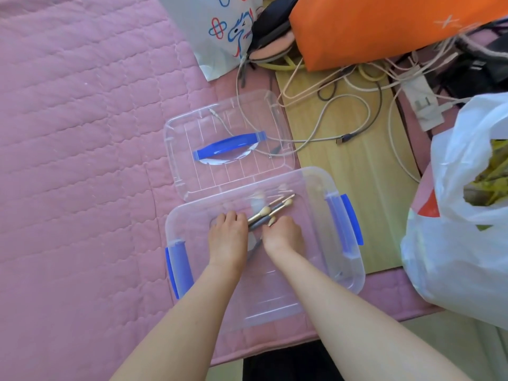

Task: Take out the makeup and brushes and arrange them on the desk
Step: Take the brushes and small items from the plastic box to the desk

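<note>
A clear plastic storage box (341, 259) with blue side latches stands open on a pink quilted surface. Both my hands reach down inside it. Several makeup brushes (270, 210) with gold ferrules and grey handles lie bunched between them, bristles pointing up and right. My right hand (283, 233) grips the brush handles with curled fingers. My left hand (228, 232) lies beside the bunch with its fingers bent down; its fingertips are hidden, so a hold on anything is unclear. The box's clear lid (192, 127) with a blue handle lies flat just beyond the box.
A pink quilted cover (82, 133) spreads wide to the left. A wooden board (357, 166) with tangled cables and a power strip (420, 105) lies to the right. An orange bag (371, 26), a printed white bag (220, 31) and a white plastic bag (461, 215) crowd the back and right.
</note>
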